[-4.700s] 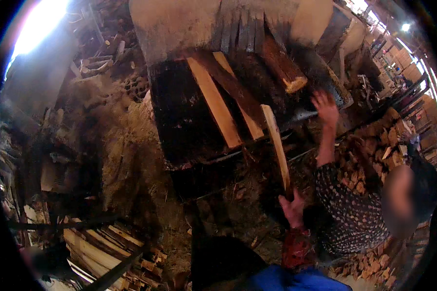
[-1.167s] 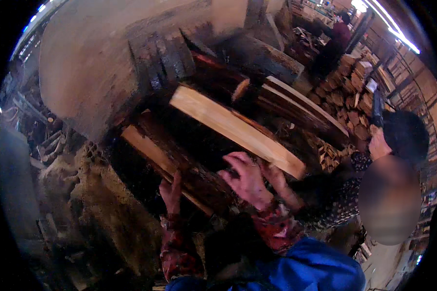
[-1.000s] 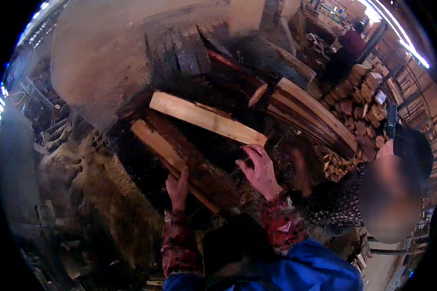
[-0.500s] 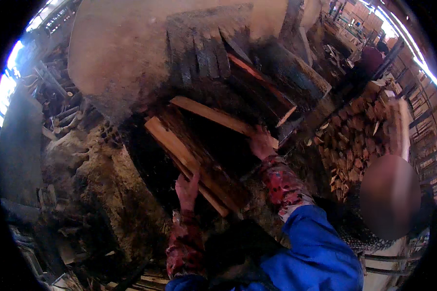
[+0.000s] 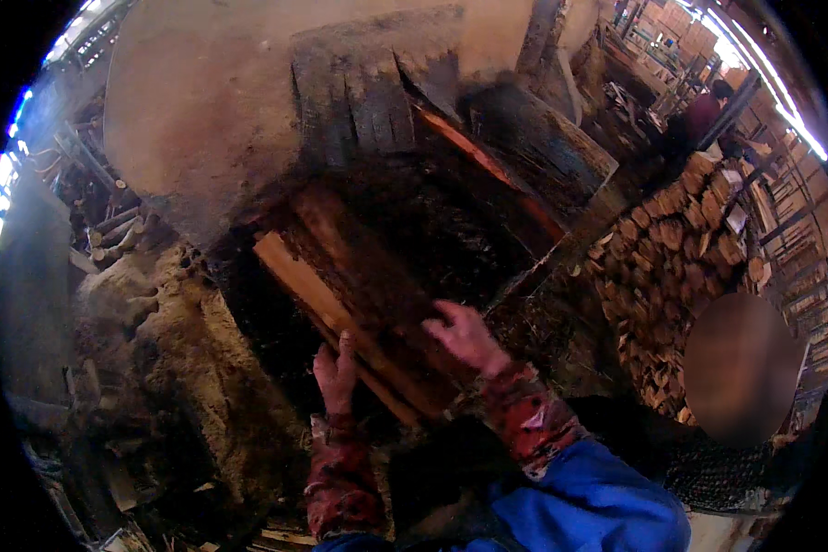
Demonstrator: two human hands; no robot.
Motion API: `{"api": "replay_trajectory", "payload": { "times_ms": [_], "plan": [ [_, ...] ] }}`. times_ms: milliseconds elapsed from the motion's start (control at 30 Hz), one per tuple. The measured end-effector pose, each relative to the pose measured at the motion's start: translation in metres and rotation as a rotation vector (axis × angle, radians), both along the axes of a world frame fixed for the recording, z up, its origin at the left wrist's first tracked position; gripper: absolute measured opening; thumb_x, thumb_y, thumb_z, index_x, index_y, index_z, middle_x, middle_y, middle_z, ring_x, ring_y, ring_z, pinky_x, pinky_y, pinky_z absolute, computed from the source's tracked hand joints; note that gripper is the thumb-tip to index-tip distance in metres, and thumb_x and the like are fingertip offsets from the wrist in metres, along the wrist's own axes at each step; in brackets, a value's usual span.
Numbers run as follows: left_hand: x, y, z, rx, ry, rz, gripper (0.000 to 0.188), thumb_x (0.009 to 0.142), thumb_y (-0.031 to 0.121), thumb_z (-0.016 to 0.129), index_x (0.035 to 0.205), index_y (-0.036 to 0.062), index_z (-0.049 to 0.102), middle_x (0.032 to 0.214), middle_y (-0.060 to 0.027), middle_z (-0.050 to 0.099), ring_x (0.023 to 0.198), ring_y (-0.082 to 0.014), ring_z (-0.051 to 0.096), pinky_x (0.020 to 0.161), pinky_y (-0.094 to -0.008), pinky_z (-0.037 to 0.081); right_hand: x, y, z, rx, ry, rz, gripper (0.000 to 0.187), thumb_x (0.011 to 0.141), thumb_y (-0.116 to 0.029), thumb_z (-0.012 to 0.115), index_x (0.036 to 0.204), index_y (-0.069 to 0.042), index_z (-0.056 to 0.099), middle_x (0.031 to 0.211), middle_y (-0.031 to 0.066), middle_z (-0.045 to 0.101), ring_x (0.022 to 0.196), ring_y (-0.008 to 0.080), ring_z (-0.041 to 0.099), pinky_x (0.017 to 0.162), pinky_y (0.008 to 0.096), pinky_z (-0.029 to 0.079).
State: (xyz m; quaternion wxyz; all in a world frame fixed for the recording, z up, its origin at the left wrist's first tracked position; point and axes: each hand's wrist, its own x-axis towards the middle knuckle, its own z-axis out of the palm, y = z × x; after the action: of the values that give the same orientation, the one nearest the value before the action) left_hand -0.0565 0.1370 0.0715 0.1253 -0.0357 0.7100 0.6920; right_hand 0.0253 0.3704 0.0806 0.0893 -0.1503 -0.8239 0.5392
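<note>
Wooden planks are stacked slantwise inside a dark kiln opening. The left hand is pressed flat, fingers spread, against the near plank end. The right hand is laid open on the stack, just right.

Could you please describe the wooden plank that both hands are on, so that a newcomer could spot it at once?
Find the big pale clay wall with a dark opening below it. The plank slants from the opening's upper left down to the left hand and right hand. Unlike the charred timbers above, it shows a pale, fresh-cut edge.

No pkgs, labels, signs or screens anywhere in view.
</note>
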Motion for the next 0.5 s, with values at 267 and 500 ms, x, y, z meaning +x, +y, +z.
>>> {"api": "replay_trajectory", "payload": {
  "times_ms": [267,500],
  "plan": [
    [-0.006,0.007,-0.021,0.135,-0.026,0.005,0.04,0.084,0.027,0.073,0.104,-0.0053,0.063,0.094,-0.0039,0.067,0.084,-0.0105,0.059,0.076,-0.0266,0.048,-0.023,0.012,0.006,0.52,0.152,0.101,0.029,0.078,-0.029,0.068,0.093,-0.004,0.066,0.081,0.0144,0.061,0.08,0.0338,0.058,0.07,0.0426,0.048],
    [-0.002,0.012,-0.018,0.102,0.007,0.014,0.039,0.08,0.026,0.076,0.101,-0.0051,0.064,0.093,-0.0056,0.068,0.083,-0.0111,0.06,0.074,-0.0277,0.049,-0.082,0.166,0.076,1.159,-0.031,-0.18,0.049,0.081,-0.031,0.066,0.121,-0.005,0.057,0.128,0.0203,0.041,0.117,0.0401,0.039,0.09,0.0534,0.04]
  ]
}}
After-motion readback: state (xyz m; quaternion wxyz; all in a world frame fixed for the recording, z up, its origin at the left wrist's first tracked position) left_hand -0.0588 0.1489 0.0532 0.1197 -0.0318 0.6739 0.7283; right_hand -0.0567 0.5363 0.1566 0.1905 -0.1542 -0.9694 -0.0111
